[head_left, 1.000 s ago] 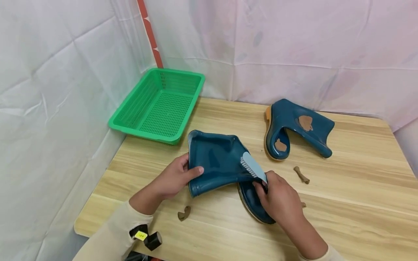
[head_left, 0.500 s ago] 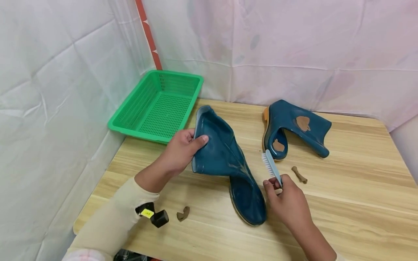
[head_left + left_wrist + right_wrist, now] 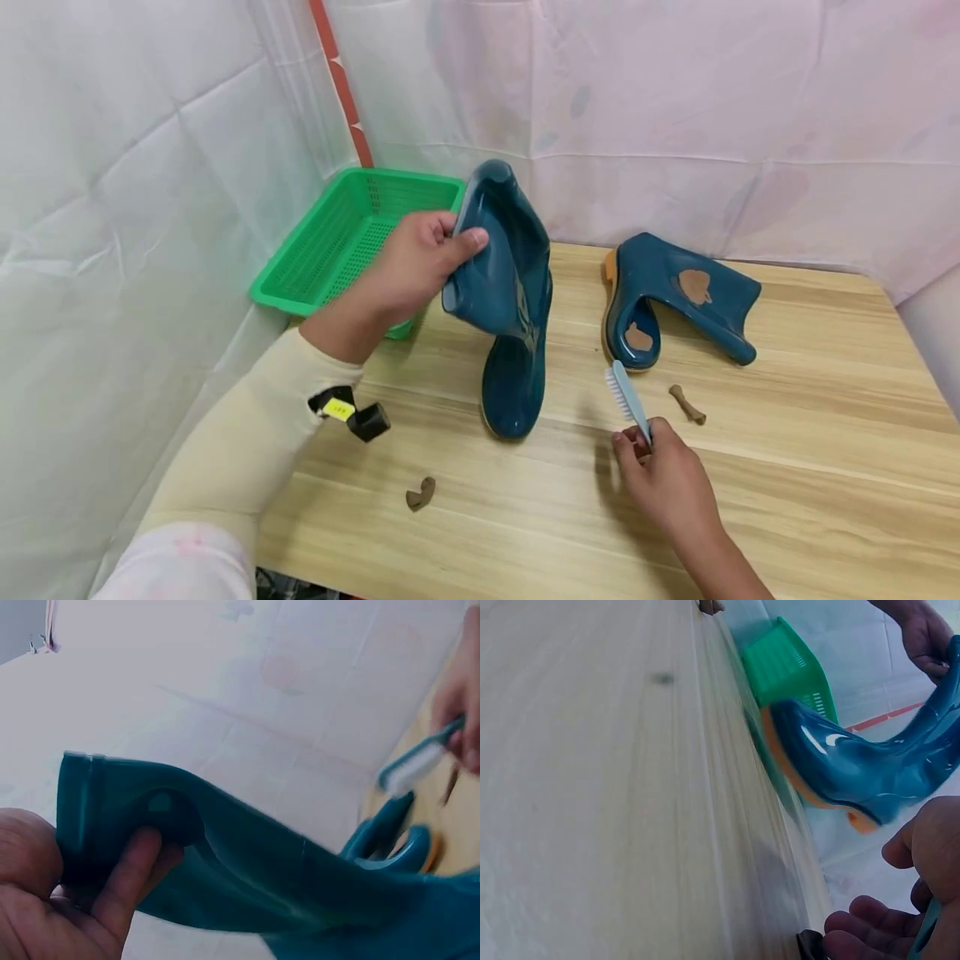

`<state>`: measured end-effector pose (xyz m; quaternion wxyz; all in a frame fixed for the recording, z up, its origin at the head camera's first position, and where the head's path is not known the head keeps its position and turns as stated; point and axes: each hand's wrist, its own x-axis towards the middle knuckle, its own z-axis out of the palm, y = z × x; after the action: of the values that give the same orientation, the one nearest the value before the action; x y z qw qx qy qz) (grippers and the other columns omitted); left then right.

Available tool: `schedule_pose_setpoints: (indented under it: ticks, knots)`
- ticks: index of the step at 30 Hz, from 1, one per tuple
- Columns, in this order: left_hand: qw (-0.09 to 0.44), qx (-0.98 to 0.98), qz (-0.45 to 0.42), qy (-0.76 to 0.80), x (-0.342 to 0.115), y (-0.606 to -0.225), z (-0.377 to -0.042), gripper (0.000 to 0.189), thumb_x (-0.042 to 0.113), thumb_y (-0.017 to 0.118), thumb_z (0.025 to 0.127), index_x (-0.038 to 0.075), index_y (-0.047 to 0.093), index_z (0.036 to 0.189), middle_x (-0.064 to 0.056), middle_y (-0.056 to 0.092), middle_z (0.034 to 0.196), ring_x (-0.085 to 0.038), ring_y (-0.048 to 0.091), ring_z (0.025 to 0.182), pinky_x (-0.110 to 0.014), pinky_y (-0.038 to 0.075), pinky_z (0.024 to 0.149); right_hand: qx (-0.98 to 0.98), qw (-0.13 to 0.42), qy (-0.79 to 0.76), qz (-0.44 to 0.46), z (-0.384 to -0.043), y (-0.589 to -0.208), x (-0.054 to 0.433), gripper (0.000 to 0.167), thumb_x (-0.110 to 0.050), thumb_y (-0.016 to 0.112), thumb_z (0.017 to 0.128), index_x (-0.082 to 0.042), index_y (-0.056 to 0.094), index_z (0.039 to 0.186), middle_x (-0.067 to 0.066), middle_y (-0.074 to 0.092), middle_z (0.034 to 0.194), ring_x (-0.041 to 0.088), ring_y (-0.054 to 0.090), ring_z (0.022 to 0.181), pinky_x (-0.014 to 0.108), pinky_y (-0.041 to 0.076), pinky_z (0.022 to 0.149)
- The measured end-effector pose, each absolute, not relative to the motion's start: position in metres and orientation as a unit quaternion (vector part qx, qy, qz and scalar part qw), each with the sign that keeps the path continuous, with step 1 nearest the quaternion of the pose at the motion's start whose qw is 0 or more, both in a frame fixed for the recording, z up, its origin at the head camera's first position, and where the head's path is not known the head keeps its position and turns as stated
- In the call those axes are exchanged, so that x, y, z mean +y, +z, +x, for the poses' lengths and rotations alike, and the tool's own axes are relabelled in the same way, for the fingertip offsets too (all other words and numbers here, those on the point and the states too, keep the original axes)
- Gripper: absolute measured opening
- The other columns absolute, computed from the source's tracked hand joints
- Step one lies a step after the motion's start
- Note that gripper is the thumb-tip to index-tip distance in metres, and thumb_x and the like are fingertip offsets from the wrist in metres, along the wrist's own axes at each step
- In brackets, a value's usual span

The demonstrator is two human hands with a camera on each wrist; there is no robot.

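My left hand [image 3: 420,258] pinches the top of a blue rubber boot [image 3: 513,367], thumb on the outside of the shaft. The boot is held nearly upright; in the right wrist view the boot [image 3: 840,757] shows an orange sole and heel. In the left wrist view the fingers curl over the shaft [image 3: 247,862]. My right hand [image 3: 675,475] grips the handle of a light blue scrub brush [image 3: 628,400], white bristles facing left, apart from both boots. Behind the brush a second blue boot [image 3: 675,283] lies on its side with brown patches on it.
A green plastic basket [image 3: 273,287] stands at the table's back left. Small brown pieces [image 3: 422,494] lie on the wooden table [image 3: 540,517], another brown piece [image 3: 687,404] near the lying boot. White cloth hangs behind and at the left.
My left hand has lifted the boot up and away, turning it more upright. My right hand has drawn the brush off the boot, to the right and slightly nearer.
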<state>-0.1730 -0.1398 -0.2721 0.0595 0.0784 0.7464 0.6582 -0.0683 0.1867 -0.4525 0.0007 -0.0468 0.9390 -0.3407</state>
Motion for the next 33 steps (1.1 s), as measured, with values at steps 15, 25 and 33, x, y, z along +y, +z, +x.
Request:
schedule_pose_setpoints:
  ticks: [15, 25, 33]
  knots:
    - [0.031, 0.696, 0.025, 0.716, -0.18, -0.191, -0.223, 0.027, 0.02, 0.068, 0.101, -0.002, 0.061, 0.116, -0.016, 0.071, 0.089, -0.023, 0.075, 0.075, -0.03, 0.061, 0.069, 0.952, 0.035, -0.302, -0.034, -0.065, -0.46, 0.184, 0.022, -0.023, 0.062, 0.1, -0.006, 0.052, 0.091, 0.002, 0.048, 0.067, 0.016, 0.042, 0.052, 0.029, 0.032, 0.044]
    - [-0.011, 0.701, -0.002, 0.713, -0.22, -0.15, -0.239, 0.03, 0.022, 0.075, 0.095, 0.001, 0.066, 0.114, -0.016, 0.07, 0.096, -0.024, 0.075, 0.075, -0.03, 0.061, 0.07, 0.954, 0.029, -0.293, -0.049, -0.06, -0.458, 0.178, 0.017, -0.021, 0.064, 0.099, -0.006, 0.056, 0.093, 0.002, 0.053, 0.07, 0.015, 0.045, 0.053, 0.03, 0.036, 0.044]
    - [-0.063, 0.694, -0.072, 0.713, -0.257, -0.131, -0.249, 0.037, 0.025, 0.08, 0.087, 0.01, 0.075, 0.121, -0.008, 0.068, 0.12, -0.024, 0.072, 0.095, -0.027, 0.059, 0.079, 0.957, 0.059, -0.281, -0.03, -0.062, -0.457, 0.172, 0.018, -0.022, 0.065, 0.098, -0.007, 0.057, 0.095, 0.003, 0.053, 0.075, 0.016, 0.046, 0.055, 0.028, 0.036, 0.045]
